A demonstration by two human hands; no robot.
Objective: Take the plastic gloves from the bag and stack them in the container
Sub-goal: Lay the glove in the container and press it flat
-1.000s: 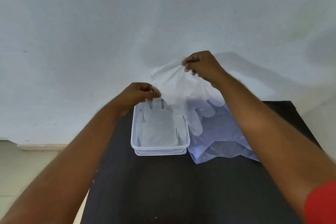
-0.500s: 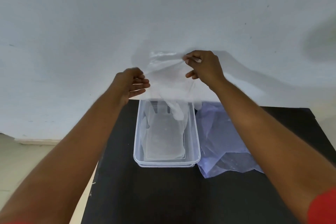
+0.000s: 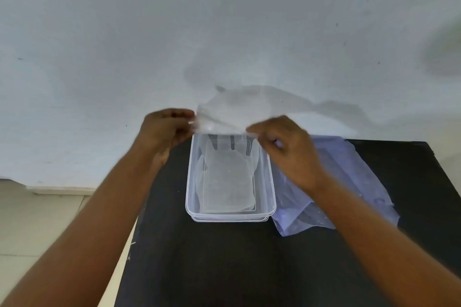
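A clear plastic glove point(image 3: 232, 112) is stretched between both hands above the far end of the clear rectangular container point(image 3: 189, 182). My left hand point(image 3: 166, 129) pinches its left edge and my right hand point(image 3: 282, 144) pinches its right edge. The glove's fingers hang down into the container, where more clear gloves point(image 3: 228, 182) lie flat on the bottom. The pale bluish plastic bag point(image 3: 349, 177) lies flat just right of the container, partly under my right forearm.
Everything sits on a black table point(image 3: 224, 269) pushed against a white wall point(image 3: 224, 20). The table's left edge runs beside a light tiled floor point(image 3: 37, 227). The container stands near the table's far left part.
My right hand has come down and nearer, lowering the glove over the container. My left hand now pinches the glove's left edge. The view has shifted a little.
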